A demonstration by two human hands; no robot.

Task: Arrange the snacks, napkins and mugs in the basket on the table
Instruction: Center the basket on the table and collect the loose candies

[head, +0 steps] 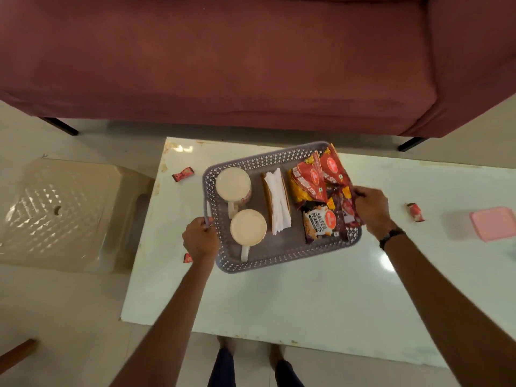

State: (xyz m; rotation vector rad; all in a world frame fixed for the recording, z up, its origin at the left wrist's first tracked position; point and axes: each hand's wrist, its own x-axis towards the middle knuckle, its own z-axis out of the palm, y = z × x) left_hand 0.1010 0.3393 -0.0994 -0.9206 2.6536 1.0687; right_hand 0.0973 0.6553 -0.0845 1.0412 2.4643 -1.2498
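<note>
From the head camera, looking down, a grey basket (279, 255) with perforated walls sits turned at an angle on a white table (307, 297). The person's left hand (200, 238) is closed around the handle on the basket's left end. The right hand (371, 209) is at the basket's right end, fingers curled over the rim and against the snack packets there; whether it grips the handle itself cannot be told, since the packets hide it.

Inside the basket, two cream mugs stand on the left side: the far mug (233, 186) and the near mug (248, 227), each with its handle pointing toward the person. In the middle lies a stack of white napkins (277, 202) resting on a brown holder. On the right are the snack packets (321, 185), red and yellow ones piled and leaning over the far right rim, with a packet of salted peanuts (319, 223) lying flat nearer the person.

Three small red sweets lie loose on the table: one (183, 174) beyond the basket's left end, one (187, 258) just beside the left wrist, and one (415, 212) well to the right. A pink box (492, 223) sits at the table's right edge. A beige plastic stool (61, 213) stands left of the table, and a dark red sofa (223, 65) lies beyond it.
</note>
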